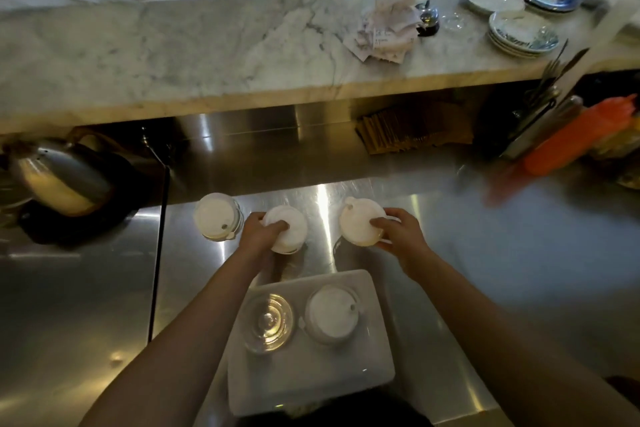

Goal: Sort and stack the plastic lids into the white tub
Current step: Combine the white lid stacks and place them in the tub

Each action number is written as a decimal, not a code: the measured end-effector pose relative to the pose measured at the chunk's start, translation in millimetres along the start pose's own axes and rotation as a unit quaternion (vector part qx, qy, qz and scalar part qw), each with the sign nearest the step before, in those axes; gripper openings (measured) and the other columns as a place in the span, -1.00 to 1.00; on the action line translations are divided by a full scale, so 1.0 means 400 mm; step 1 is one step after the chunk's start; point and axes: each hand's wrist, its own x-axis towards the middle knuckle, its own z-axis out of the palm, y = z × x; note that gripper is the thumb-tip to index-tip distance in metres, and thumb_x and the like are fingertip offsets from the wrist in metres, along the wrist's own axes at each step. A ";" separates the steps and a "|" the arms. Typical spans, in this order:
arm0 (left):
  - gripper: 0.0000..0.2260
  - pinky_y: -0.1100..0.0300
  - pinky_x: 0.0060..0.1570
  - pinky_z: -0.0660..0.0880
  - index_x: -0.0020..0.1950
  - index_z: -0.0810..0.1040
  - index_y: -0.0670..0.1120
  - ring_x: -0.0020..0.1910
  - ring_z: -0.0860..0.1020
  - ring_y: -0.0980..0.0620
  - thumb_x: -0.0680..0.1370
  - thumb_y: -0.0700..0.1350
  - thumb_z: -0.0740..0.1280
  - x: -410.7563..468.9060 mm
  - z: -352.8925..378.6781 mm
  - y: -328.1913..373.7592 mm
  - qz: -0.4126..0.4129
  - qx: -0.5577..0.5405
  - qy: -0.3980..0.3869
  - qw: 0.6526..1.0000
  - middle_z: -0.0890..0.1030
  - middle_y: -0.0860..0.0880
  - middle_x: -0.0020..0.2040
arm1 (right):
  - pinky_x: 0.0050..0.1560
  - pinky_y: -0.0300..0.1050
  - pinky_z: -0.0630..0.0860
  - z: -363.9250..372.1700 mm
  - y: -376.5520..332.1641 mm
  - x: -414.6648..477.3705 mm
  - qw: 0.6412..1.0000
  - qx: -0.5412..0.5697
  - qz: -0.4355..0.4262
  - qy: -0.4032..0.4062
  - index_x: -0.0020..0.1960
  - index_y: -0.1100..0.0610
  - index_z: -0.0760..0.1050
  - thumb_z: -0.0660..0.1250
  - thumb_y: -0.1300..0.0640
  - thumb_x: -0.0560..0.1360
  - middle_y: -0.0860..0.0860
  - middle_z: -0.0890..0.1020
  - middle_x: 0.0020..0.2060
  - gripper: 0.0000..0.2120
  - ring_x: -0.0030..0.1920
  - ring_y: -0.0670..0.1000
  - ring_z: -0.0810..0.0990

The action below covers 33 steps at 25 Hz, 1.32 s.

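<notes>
Three stacks of white plastic lids stand on the steel counter. My left hand (260,231) grips the middle stack (292,231). My right hand (398,229) grips the right stack (356,223). The left stack (216,216) stands untouched beside my left hand. Close to me sits the white tub (311,378); inside it are a stack of clear lids (268,322) on the left and a stack of white lids (330,312) on the right.
A metal kettle (59,177) sits at the far left on a dark stand. A marble shelf (173,46) overhangs the counter, bearing receipts (384,28) and stacked plates (519,32). Orange bottles (571,139) and utensils crowd the right side.
</notes>
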 end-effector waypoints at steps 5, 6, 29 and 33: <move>-0.51 -0.05 0.11 0.56 0.37 0.45 -0.07 0.21 0.51 -0.17 0.47 -0.13 0.48 -0.086 -0.026 -0.015 0.019 -0.131 0.001 0.991 0.53 -0.14 0.27 | 0.02 -0.01 0.61 -0.003 -0.003 -0.083 0.998 0.035 -0.041 -0.027 0.30 0.18 0.43 0.39 0.17 0.52 0.15 0.52 0.19 -0.62 0.15 0.16 0.56; -0.52 -0.05 0.12 0.55 0.38 0.44 -0.08 0.21 0.51 -0.16 0.49 -0.11 0.46 -0.103 -0.028 -0.019 0.015 -0.161 0.003 0.987 0.52 -0.14 0.27 | 0.01 -0.02 0.61 -0.003 -0.003 -0.096 0.998 0.045 -0.045 -0.029 0.30 0.17 0.44 0.38 0.17 0.52 0.15 0.53 0.19 -0.63 0.15 0.15 0.56; -0.76 0.10 0.00 0.60 0.24 0.58 -0.04 0.12 0.61 0.02 0.59 -0.19 0.33 -0.364 -0.064 -0.016 0.146 -0.241 -0.127 0.951 0.68 0.03 0.10 | -0.11 -0.15 0.63 0.040 -0.021 -0.315 0.979 0.083 -0.137 -0.130 0.25 0.08 0.51 0.34 0.10 0.56 0.07 0.59 0.13 -0.73 0.09 0.10 0.62; -0.72 0.18 -0.06 0.60 0.30 0.56 -0.11 0.11 0.63 0.05 0.59 -0.19 0.33 -0.369 -0.072 -0.028 0.159 -0.211 -0.155 0.952 0.68 0.00 0.12 | -0.08 -0.09 0.65 0.048 -0.022 -0.323 0.978 0.075 -0.130 -0.148 0.21 0.09 0.53 0.32 0.08 0.57 0.12 0.60 0.14 -0.76 0.06 0.11 0.63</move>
